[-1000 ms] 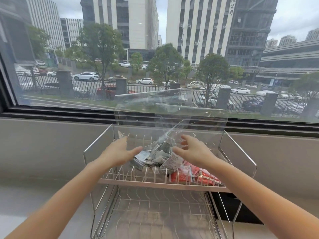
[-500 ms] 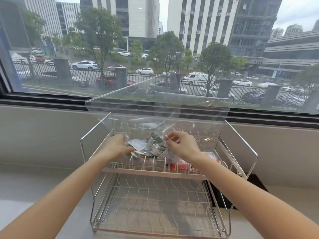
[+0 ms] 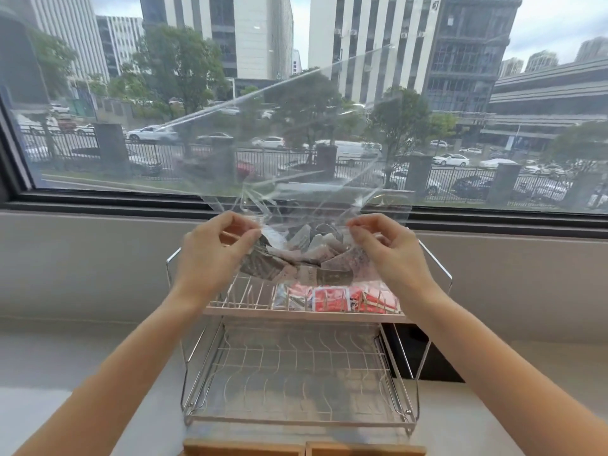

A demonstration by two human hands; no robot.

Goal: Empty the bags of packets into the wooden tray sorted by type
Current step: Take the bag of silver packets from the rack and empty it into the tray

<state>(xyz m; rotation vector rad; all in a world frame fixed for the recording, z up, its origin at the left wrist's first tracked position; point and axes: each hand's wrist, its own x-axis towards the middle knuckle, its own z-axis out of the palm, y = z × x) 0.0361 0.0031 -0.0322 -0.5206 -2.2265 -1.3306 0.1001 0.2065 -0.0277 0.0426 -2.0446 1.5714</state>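
My left hand and right hand pinch the crumpled clear plastic bag of grey paper packets above the two-tier steel wire rack; light wooden tray at six o'clock.

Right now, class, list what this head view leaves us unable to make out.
- Wooden tray: cut off by the bottom edge; contents unseen.
- Grey packets: print unreadable through the crinkled clear bag.
- Red packets: partly hidden behind rack wires.
- Left hand, right hand: fingertips hidden in bag folds.
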